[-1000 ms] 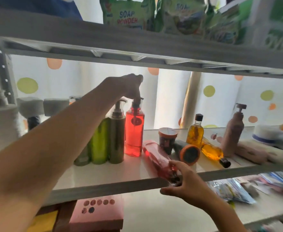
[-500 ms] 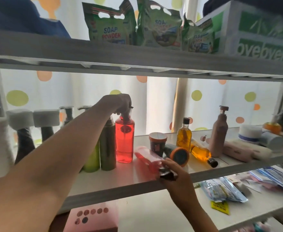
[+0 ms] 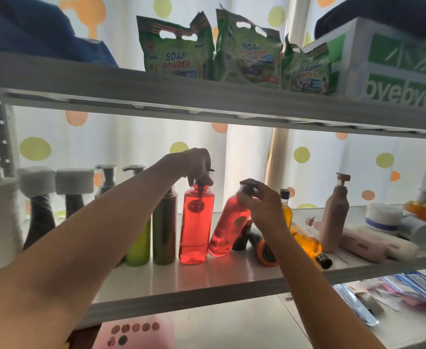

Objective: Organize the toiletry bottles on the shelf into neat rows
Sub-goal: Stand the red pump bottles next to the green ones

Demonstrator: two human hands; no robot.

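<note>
My left hand (image 3: 199, 165) grips the pump top of an upright red bottle (image 3: 195, 227) that stands on the middle shelf (image 3: 206, 295). Beside it on the right, my right hand (image 3: 262, 200) holds the cap end of a second red bottle (image 3: 228, 226), which tilts to the right with its base on the shelf. To the left stand a dark olive pump bottle (image 3: 164, 233) and a lime green bottle (image 3: 139, 245) in a row. Right of my hand are an upright amber bottle (image 3: 286, 210), a lying amber bottle (image 3: 307, 243) and a lying tube with an orange cap (image 3: 263, 248).
A brown pump bottle (image 3: 335, 212), pale lying tubes (image 3: 373, 244) and a white jar (image 3: 384, 216) fill the shelf's right end. Dark bottles with white caps (image 3: 55, 187) stand at the left. Soap powder bags (image 3: 179, 46) sit on the upper shelf. Packets (image 3: 395, 290) lie on the lower shelf.
My right hand has lifted the lying red bottle from the shelf's front edge and tipped it almost upright beside the standing red one. My left hand stayed on the pump.
</note>
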